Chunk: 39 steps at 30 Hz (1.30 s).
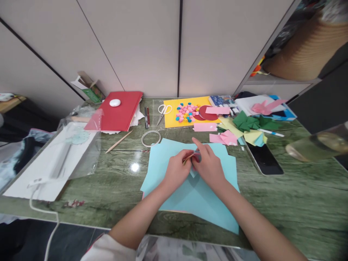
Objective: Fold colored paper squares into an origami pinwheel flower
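Note:
My left hand (177, 167) and my right hand (210, 166) meet over a stack of light blue paper sheets (198, 201). Between their fingertips they pinch a small folded paper piece (193, 172), whose light blue point shows below the fingers. Pink and yellowish bits also show at the fingertips, but most of the piece is hidden. The right index finger sticks up and away from the pinch. A roll of tape (150, 145) lies just left of the sheets, and pink folded paper (227, 137) lies beyond them.
White-handled scissors (160, 119), pens (146, 117) and a yellow sheet (170, 121) with several small coloured balls (187, 112) lie at the back. A phone (266, 159) and a bottle (318, 145) are right; a pointed wooden stick (119, 142), red folder (116, 119) and corded white device (58, 163) left.

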Each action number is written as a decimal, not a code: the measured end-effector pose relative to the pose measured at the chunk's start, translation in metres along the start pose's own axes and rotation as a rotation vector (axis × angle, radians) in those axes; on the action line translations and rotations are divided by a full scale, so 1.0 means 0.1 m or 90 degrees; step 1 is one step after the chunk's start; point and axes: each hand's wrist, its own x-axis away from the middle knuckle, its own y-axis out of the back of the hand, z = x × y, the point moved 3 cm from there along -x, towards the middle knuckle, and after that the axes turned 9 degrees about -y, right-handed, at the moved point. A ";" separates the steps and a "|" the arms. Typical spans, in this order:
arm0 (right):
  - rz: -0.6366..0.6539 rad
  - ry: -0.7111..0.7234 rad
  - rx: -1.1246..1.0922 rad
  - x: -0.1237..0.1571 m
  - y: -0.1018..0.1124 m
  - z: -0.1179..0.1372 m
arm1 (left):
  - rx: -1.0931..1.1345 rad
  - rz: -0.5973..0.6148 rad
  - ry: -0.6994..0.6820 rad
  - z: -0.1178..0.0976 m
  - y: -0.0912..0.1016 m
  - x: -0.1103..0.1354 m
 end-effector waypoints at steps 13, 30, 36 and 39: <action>-0.044 0.170 -0.017 -0.01 0.20 0.07 | -0.027 0.012 -0.005 0.05 0.04 -0.06; 0.106 -0.096 -0.099 -0.11 0.14 -0.14 | -0.016 -0.018 0.029 0.12 0.15 -0.11; 0.105 -0.088 -0.089 -0.07 0.13 -0.08 | -0.146 -0.012 -0.011 0.09 0.11 -0.08; 0.107 -0.085 -0.091 -0.07 0.12 -0.07 | -0.179 -0.002 -0.018 0.08 0.11 -0.06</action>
